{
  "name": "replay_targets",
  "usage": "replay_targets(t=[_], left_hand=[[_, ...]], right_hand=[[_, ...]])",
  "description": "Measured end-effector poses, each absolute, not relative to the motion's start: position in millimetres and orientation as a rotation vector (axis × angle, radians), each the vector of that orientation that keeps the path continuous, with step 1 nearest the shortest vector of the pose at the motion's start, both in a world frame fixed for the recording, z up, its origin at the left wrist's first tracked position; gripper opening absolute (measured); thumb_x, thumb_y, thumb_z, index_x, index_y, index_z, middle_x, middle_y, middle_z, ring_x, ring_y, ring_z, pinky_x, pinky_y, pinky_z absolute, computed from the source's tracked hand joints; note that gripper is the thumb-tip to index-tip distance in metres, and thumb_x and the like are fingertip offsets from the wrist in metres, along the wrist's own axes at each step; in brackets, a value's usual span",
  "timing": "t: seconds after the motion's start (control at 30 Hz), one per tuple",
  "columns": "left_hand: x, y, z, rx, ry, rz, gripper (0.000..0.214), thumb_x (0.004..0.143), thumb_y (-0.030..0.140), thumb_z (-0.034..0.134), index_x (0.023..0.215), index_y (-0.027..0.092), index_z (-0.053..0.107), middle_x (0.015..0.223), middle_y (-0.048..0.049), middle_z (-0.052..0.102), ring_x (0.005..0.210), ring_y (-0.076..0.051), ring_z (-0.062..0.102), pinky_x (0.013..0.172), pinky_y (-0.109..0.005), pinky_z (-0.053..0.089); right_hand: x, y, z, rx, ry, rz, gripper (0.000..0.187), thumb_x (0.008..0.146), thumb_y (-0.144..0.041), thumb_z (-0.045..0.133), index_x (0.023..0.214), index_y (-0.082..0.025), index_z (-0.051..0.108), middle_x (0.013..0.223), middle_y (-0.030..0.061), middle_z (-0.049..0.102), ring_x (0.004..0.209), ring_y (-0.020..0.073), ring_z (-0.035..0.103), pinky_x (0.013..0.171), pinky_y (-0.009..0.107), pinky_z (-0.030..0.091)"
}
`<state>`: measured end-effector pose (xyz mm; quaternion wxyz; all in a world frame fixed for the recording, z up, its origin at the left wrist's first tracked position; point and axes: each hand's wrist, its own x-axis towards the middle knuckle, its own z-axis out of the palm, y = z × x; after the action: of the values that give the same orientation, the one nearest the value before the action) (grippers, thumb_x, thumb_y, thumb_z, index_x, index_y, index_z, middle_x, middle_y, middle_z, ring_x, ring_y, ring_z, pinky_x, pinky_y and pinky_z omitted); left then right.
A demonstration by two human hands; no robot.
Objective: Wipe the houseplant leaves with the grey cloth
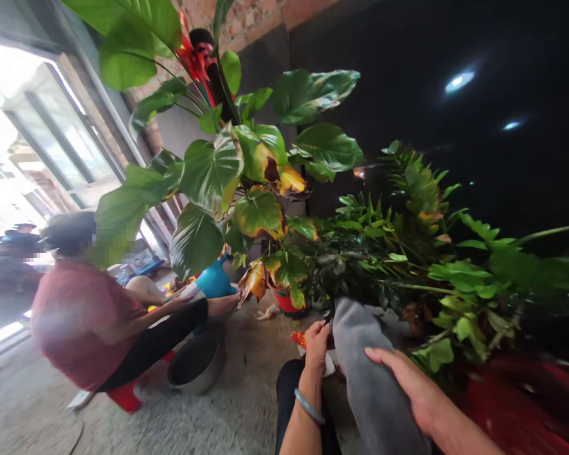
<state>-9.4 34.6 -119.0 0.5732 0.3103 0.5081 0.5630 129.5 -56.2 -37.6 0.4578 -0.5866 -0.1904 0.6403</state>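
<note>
A grey cloth [370, 379] stands up in front of me, between my two hands. My right hand [408, 382] lies flat against its right side with the fingers stretched out. My left hand [317, 344], with a pale bangle at the wrist, is closed in a pinch on the cloth's left edge, near a small red and orange thing that is partly hidden. Behind the cloth grow leafy green plants [393, 253], and a big-leaved plant with yellowed leaves [260, 212] stands in a red pot [284, 302].
Another person in a red top [83, 322] crouches at the left on a low red stool, beside a metal bowl [196, 361] on the grey carpet and a blue pot [214, 281]. Windows fill the left wall. Red pots [516, 398] stand at the right.
</note>
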Motion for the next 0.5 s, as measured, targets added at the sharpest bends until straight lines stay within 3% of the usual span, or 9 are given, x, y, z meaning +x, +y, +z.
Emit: replay_targets(t=[0.13, 0.3, 0.4, 0.5], left_hand=[[-11, 37, -124, 0.709, 1.243, 1.311, 0.020, 0.043, 0.032, 0.073, 0.051, 0.018, 0.062, 0.044, 0.0043, 0.051, 0.046, -0.009, 0.044, 0.045, -0.021, 0.032], [-5, 37, -128, 0.657, 1.344, 1.332, 0.019, 0.045, 0.023, 0.064, 0.063, 0.018, 0.066, 0.047, 0.0034, 0.055, 0.045, -0.011, 0.048, 0.043, -0.022, 0.033], [-3, 41, -132, 0.623, 1.403, 1.387, 0.018, 0.046, 0.021, 0.059, 0.063, 0.019, 0.064, 0.048, 0.0039, 0.055, 0.043, -0.009, 0.045, 0.043, -0.021, 0.033], [-3, 49, -134, 0.607, 1.463, 1.448, 0.017, 0.049, 0.022, 0.056, 0.064, 0.019, 0.063, 0.047, 0.0029, 0.056, 0.042, -0.011, 0.047, 0.043, -0.022, 0.034]], right_hand=[[148, -76, -30, -1.420, -0.480, 1.527, 0.031, 0.045, -0.035, 0.079, 0.070, -0.020, 0.070, 0.061, 0.0046, 0.075, 0.059, 0.0286, 0.070, 0.055, 0.037, 0.055], [163, -39, 5, -1.188, -0.296, 1.154, 0.030, 0.040, -0.030, 0.077, 0.067, -0.022, 0.067, 0.054, 0.0023, 0.073, 0.062, 0.0301, 0.071, 0.059, 0.038, 0.056], [161, -28, -18, -1.242, -0.255, 1.366, 0.026, 0.042, -0.035, 0.076, 0.062, -0.021, 0.067, 0.053, 0.0059, 0.072, 0.068, 0.0356, 0.072, 0.064, 0.044, 0.058], [161, -41, -67, -1.351, -0.420, 1.495, 0.026, 0.046, -0.041, 0.076, 0.062, -0.021, 0.071, 0.066, 0.0102, 0.077, 0.087, 0.0384, 0.072, 0.077, 0.045, 0.058]])
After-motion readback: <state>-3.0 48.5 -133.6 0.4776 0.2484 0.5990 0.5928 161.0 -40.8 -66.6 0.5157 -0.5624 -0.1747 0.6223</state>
